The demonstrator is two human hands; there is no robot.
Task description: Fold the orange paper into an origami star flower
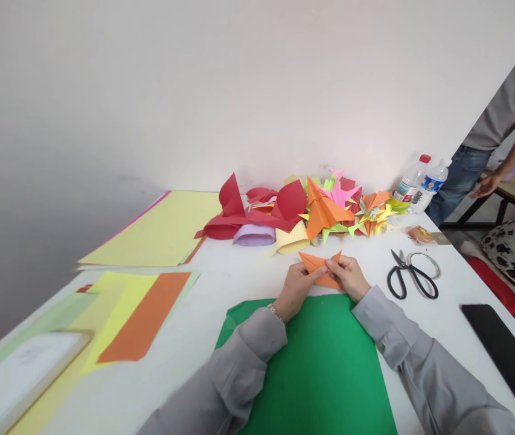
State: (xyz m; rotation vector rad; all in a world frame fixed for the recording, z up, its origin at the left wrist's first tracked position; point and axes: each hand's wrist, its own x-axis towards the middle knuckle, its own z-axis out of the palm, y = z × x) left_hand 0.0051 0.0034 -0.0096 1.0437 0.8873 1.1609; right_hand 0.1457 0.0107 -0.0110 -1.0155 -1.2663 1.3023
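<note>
A folded orange paper piece [315, 263] lies just beyond the far edge of a green paper sheet [316, 368] on the white table [221, 284]. My left hand [296, 289] pinches its near left side. My right hand [348, 275] pinches its right side, with fingers pressed together on a fold. Both arms wear grey sleeves and rest over the green sheet.
A heap of folded coloured paper shapes [316, 211] sits at the back by the wall. Black scissors [409, 276] and a dark phone [506, 356] lie right. Yellow and orange sheets [143, 314] lie left. Two plastic bottles [420, 181] stand back right, where another person [502, 121] stands.
</note>
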